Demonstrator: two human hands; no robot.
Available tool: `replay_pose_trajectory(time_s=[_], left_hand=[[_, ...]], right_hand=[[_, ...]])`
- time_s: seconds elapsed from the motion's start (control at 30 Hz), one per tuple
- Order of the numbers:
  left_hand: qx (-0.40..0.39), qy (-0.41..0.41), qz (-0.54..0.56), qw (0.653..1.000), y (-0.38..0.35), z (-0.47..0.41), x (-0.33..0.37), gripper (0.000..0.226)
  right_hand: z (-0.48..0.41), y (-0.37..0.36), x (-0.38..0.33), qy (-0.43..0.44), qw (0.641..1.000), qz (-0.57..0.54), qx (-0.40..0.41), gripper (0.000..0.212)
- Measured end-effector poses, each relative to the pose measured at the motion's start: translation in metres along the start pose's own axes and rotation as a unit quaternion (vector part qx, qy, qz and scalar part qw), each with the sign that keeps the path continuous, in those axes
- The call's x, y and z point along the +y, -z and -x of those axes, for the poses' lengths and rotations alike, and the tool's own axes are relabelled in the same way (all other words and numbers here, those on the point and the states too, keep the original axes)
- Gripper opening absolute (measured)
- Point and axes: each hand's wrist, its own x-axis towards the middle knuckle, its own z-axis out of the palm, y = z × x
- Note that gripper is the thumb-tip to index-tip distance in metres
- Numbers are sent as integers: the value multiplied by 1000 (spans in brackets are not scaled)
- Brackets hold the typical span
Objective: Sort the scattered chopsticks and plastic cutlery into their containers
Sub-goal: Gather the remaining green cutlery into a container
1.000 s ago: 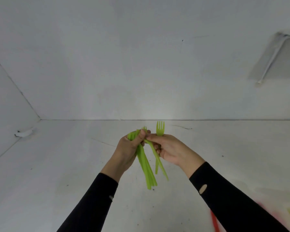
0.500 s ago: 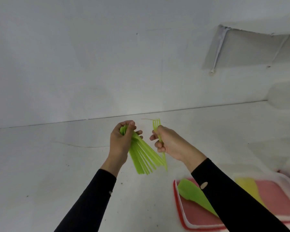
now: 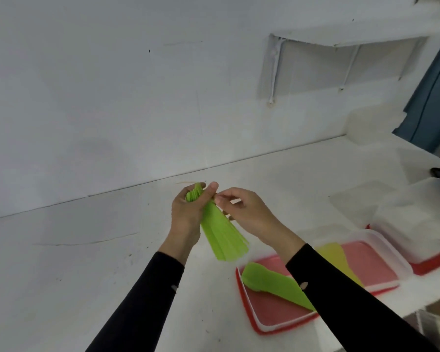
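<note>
My left hand (image 3: 188, 214) is closed around a fanned bunch of lime-green plastic forks (image 3: 224, 237), handles hanging down and to the right. My right hand (image 3: 244, 212) touches the top of the same bunch, fingertips pinched beside my left thumb; whether it grips a fork is unclear. Below my right forearm sits a clear container with a red base (image 3: 269, 321) holding green cutlery (image 3: 272, 280) and yellow cutlery (image 3: 333, 252). No chopsticks are clearly visible.
A second clear, red-based container (image 3: 417, 240) stands to the right, with a clear tub (image 3: 381, 199) behind it. The white table (image 3: 86, 250) meets a white wall at the back. A blue curtain (image 3: 437, 102) hangs at the far right.
The view has swung right, bringing the containers into sight. The single fork my right hand held apart has joined the bunch in my left hand, and the hands have closed together.
</note>
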Motion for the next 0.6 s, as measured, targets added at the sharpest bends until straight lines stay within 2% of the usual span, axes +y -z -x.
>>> replay_pose_trajectory(time_s=[0.13, 0.2, 0.3, 0.47, 0.6], left_hand=[[28, 30, 74, 996, -2, -4, 4, 35], [12, 38, 91, 995, -1, -7, 8, 39], [6, 12, 48, 999, 3, -7, 7, 42], [18, -32, 8, 999, 0, 0, 1, 39], [37, -55, 22, 998, -13, 5, 2, 28]], right_hand=[[13, -14, 9, 24, 997, 44, -64, 31], [14, -15, 11, 16, 997, 39, -59, 34], [16, -14, 12, 17, 998, 19, -51, 30], [21, -14, 13, 32, 998, 46, -27, 27], [28, -12, 13, 35, 998, 3, -51, 38]])
